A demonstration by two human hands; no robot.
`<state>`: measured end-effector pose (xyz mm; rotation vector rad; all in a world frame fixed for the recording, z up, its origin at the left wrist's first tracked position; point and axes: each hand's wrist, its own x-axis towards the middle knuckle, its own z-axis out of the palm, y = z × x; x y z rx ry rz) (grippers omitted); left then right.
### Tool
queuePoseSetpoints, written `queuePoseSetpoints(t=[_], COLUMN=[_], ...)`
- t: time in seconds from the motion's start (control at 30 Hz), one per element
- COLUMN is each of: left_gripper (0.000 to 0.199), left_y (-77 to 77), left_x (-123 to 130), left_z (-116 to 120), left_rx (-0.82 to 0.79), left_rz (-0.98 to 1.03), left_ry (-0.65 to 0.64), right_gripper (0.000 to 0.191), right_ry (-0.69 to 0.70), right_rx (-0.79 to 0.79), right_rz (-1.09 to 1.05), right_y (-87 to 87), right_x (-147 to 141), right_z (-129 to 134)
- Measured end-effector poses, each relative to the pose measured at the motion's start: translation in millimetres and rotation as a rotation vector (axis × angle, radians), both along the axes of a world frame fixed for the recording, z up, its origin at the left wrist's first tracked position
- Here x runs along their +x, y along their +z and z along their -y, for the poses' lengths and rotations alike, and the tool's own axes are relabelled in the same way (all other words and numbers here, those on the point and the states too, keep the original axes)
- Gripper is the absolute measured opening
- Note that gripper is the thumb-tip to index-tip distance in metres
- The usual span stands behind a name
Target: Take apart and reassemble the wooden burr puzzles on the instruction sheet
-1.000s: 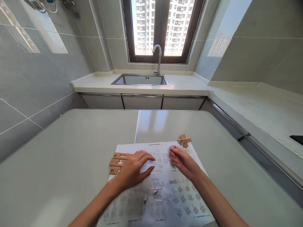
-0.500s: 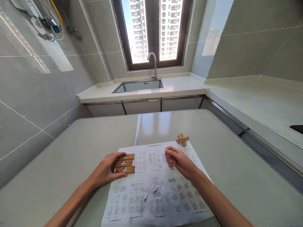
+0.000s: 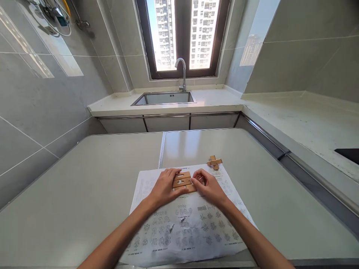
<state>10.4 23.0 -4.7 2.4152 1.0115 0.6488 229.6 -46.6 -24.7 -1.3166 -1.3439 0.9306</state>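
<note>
Three flat wooden pieces with cut-outs [image 3: 181, 182] lie side by side on the printed paper sheet [image 3: 179, 231]. My left hand [image 3: 167, 186] grips them from the left, thumb along the near edge and fingers at the far edge. At their right ends is my right hand [image 3: 206, 185], its thumb and index finger pinched together; whether anything is between the fingertips is too small to tell. A cross-shaped wooden assembly [image 3: 214, 163] sits at the sheet's far right corner, beyond my right hand.
The sheet rests on a pale table [image 3: 112, 160] with a seam down its far half. Past the table are a counter [image 3: 112, 106], a sink [image 3: 165, 98] and a faucet [image 3: 183, 73] under a window. Another counter [image 3: 308, 116] runs along the right.
My left hand has moved right with the three wooden pieces, from the sheet's left edge to its upper middle. My right hand now meets their right ends. The view has shifted slightly.
</note>
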Motion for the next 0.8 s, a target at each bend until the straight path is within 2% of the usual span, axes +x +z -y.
queuePoseSetpoints(t=[0.1, 0.17, 0.27, 0.5, 0.67, 0.8], left_gripper=[0.036, 0.030, 0.027, 0.032, 0.035, 0.038], left_y=[-3.9, -6.3, -10.7, -19.7, -10.5, -1.3], left_x=[5, 3, -2, -11, -14, -10], left_z=[-10, -17, -23, -23, -19, -10], left_rx=[-0.032, -0.015, 0.028, 0.027, -0.173, -0.399], left_rz=[0.016, -0.012, -0.061, -0.008, 0.169, 0.364], left_ry=[0.084, 0.101, 0.089, 0.062, 0.091, 0.138], right_gripper=[0.019, 0.026, 0.036, 0.036, 0.018, 0.030], right_ry=[0.027, 0.061, 0.098, 0.156, 0.196, 0.173], right_rx=[0.098, 0.111, 0.108, 0.083, 0.086, -0.029], right_rz=[0.191, 0.273, 0.366, 0.369, 0.339, 0.260], right_y=[-0.9, -2.0, -5.6, -12.0, -5.9, -3.0], right_x=[2, 3, 4, 5, 1, -2], right_z=[2, 3, 3, 2, 6, 9])
